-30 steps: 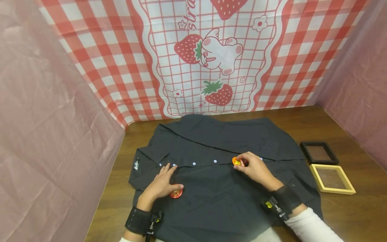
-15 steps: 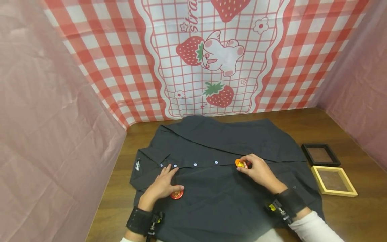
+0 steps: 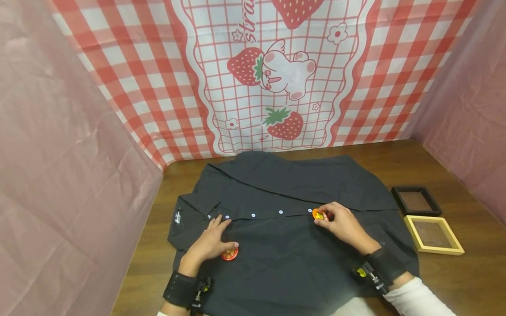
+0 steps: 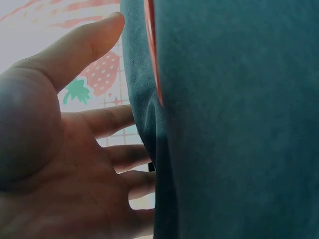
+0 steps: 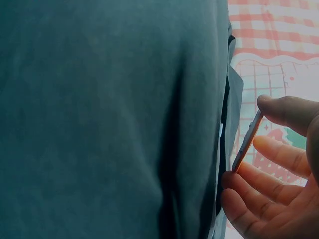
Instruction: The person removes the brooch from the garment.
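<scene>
Right hand (image 3: pixel 341 224) grip: thumb and fingertips pinch an orange badge (image 3: pixel 318 215) at the shirt placket. Left hand (image 3: pixel 209 241) lies flat, fingers straight, thumb touching a red badge (image 3: pixel 229 253) on the black shirt (image 3: pixel 284 259).

Head view: shirt spread on the table (image 3: pixel 466 281); bare wood to the right holds a black frame (image 3: pixel 416 200) and a wooden frame (image 3: pixel 432 234), well apart from both hands. Pink drapes close both sides.

Left wrist view: relaxed fingers (image 4: pixel 107 122) against the cloth, red badge edge (image 4: pixel 152 50) by the thumb.

Right wrist view: orange badge (image 5: pixel 247 141) seen edge-on, held between thumb and fingertips.
</scene>
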A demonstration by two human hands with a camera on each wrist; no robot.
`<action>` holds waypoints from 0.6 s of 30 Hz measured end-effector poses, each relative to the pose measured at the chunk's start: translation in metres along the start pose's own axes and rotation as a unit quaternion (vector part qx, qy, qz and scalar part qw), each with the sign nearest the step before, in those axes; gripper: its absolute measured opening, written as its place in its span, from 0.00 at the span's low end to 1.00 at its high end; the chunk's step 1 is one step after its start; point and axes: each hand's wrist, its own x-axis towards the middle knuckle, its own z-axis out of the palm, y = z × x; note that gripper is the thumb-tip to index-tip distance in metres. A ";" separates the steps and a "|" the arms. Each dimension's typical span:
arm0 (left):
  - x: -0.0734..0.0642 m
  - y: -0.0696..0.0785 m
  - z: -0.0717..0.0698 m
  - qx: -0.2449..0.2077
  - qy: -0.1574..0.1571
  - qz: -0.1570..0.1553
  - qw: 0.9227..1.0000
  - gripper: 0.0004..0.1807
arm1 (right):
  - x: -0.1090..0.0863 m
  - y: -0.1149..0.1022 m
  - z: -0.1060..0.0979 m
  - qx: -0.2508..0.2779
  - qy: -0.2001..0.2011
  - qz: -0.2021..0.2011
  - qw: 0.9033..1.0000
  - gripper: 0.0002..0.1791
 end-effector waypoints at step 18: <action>0.001 0.000 0.002 0.008 0.000 -0.003 1.000 0.44 | -0.004 0.014 -0.008 -0.003 0.013 0.003 1.000 0.17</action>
